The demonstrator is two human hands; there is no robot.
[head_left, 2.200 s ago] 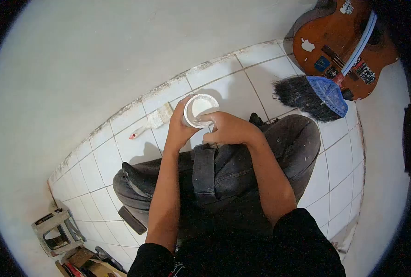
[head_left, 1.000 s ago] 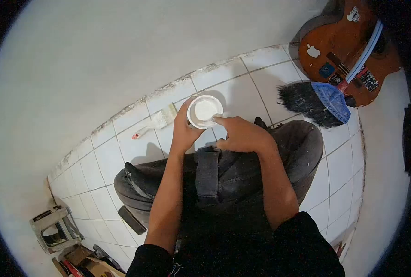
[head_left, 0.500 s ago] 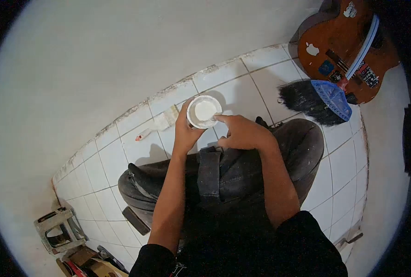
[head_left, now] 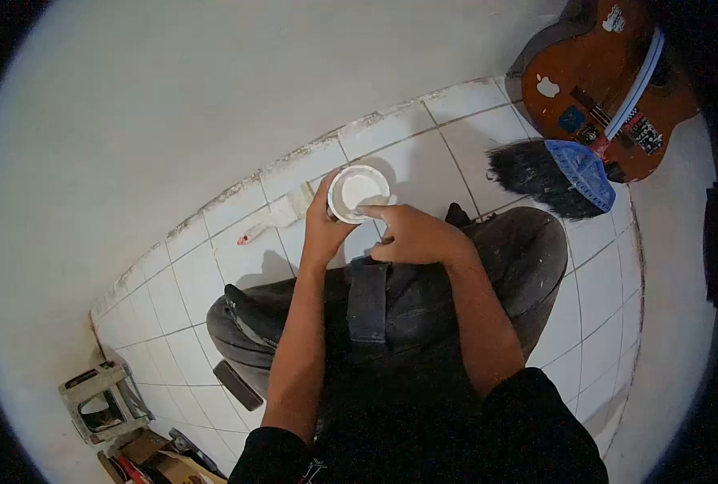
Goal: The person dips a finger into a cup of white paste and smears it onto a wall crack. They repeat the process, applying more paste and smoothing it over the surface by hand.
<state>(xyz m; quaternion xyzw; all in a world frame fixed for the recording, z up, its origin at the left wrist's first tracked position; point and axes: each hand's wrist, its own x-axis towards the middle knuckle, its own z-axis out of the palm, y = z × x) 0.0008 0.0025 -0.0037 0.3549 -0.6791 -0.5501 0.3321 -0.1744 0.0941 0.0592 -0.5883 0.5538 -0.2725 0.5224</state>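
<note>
My left hand (head_left: 323, 230) is wrapped round the left side of a small white cup (head_left: 359, 192) with white stuff inside. Over the cup's lower right rim reaches the index finger of my right hand (head_left: 411, 232), its tip at the white contents. The other fingers of that hand are curled below, and whether they hold anything is hidden. Just left of the cup, a paintbrush (head_left: 282, 211) covered in white lies on the tiles, its reddish handle end pointing down-left.
A broom with black bristles and a blue head (head_left: 581, 173) leans by a brown guitar (head_left: 573, 81) at the upper right. A stool (head_left: 104, 403) and a cardboard box (head_left: 173, 468) are at lower left. A dark phone-like object (head_left: 238, 385) lies beside my leg on the tiled floor (head_left: 411, 165).
My right index finger has moved left, from the cup's right rim further in over its lower edge. My left hand and the cup have hardly moved.
</note>
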